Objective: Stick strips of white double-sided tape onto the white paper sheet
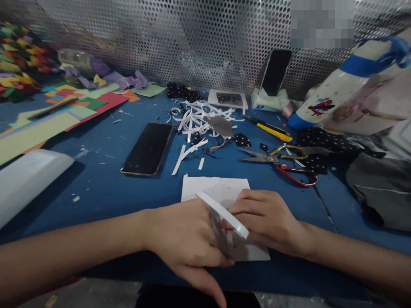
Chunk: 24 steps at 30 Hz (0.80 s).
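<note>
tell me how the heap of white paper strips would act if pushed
The white paper strips look thin and curled, so they would probably bend easily. Their loops overlap, so some would likely drag others along. The grey scrap lying against them may shift too.
</note>
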Each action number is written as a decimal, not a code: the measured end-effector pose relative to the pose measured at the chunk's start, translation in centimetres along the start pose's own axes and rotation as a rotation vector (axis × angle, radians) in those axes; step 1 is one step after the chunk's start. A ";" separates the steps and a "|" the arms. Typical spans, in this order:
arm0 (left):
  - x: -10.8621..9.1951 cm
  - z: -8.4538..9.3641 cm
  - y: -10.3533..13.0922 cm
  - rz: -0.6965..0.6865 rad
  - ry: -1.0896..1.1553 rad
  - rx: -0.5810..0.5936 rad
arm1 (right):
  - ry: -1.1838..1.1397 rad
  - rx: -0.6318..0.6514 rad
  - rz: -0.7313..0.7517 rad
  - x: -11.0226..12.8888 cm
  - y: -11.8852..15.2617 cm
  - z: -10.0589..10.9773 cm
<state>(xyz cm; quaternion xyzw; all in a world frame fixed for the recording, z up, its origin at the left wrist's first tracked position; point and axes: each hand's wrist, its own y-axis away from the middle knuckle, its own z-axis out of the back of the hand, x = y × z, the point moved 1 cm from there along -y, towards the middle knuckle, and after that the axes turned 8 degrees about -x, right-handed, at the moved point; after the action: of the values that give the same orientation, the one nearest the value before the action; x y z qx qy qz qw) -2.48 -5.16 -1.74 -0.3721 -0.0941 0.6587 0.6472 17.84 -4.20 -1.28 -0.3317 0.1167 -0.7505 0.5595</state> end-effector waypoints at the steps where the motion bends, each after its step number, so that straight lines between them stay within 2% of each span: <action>1: 0.0 -0.1 0.1 0.007 0.005 0.000 | -0.014 -0.026 0.001 0.0 0.0 0.2; 5: 0.0 -0.4 0.5 0.031 -0.011 0.034 | -0.079 -0.113 -0.146 -0.2 -0.4 0.6; 8: 0.1 -0.5 0.6 0.028 -0.020 0.043 | -0.130 -0.133 -0.244 -0.3 -0.6 0.5; 15: 0.1 -0.5 0.5 0.036 -0.021 0.039 | 0.063 -0.089 -0.202 -0.6 -0.8 -0.1; 24: -0.1 -0.5 0.6 0.074 0.000 0.032 | 0.126 -0.039 -0.139 -1.1 -0.3 -0.6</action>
<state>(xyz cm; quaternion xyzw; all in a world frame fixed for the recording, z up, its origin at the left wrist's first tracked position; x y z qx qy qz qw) -2.68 -5.55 -2.39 -0.3650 -0.0698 0.6836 0.6281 17.45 -3.24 -1.95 -0.3020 0.1432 -0.8045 0.4910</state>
